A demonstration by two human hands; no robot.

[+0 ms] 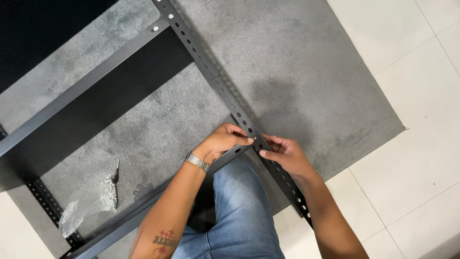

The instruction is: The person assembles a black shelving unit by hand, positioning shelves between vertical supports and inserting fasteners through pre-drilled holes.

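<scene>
Two hands meet at one perforated upright (pixel 239 116) of a dark metal rack. Left hand (pixel 224 141) pinches upright and shelf rail (pixel 143 201) together at their junction, wrist bent, watch showing. Right hand (pixel 286 154) clamps the upright's other edge, fingertips touching it. Open grey carpet (pixel 297 72) beyond; plastic bag of hardware (pixel 91 201) well left.

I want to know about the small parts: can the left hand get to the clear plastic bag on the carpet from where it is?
Probably yes. The left hand is on the perforated upright, and only bare carpet lies between it and the plastic bag.
</scene>
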